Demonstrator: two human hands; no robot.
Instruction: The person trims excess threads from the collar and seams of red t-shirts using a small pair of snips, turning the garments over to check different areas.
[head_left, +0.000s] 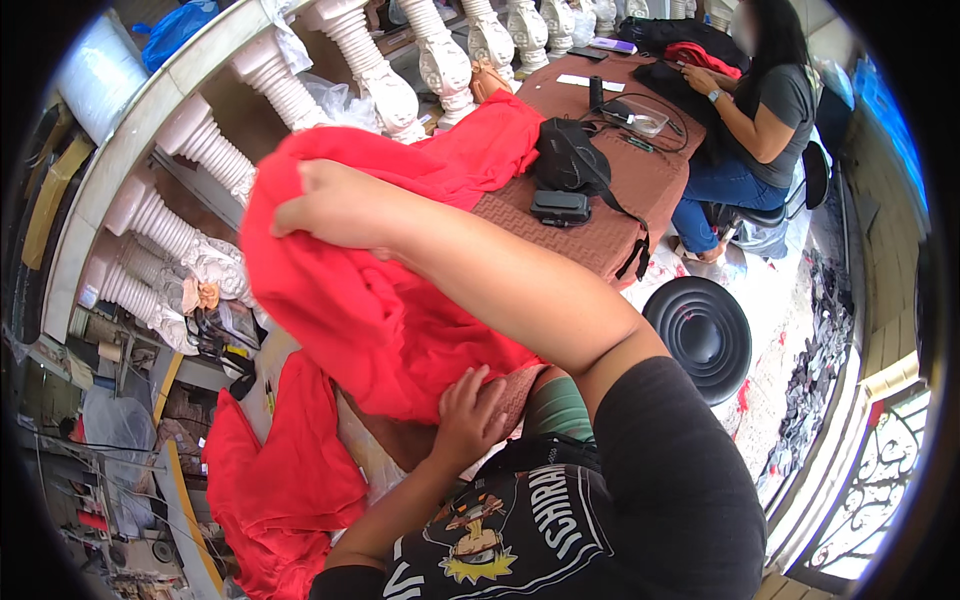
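A large piece of bright red fabric (330, 300) is spread over the brown-covered table in front of me and hangs in loose folds. My right hand (325, 205) reaches across to the far left, closed on the fabric and lifting an edge of it. Close to my body, my left hand (470, 415) lies against the lower part of the cloth with its fingers stretched out. More red fabric (290, 470) is heaped at the lower left, below the table's near end.
On the table's brown cover (660, 165) lie a black bag (572, 155), a black case (560, 208) and cables. A person (770, 110) sits at the far right end handling dark cloth. A round black stool (698, 340) stands right of me. White balusters (375, 95) line the far side.
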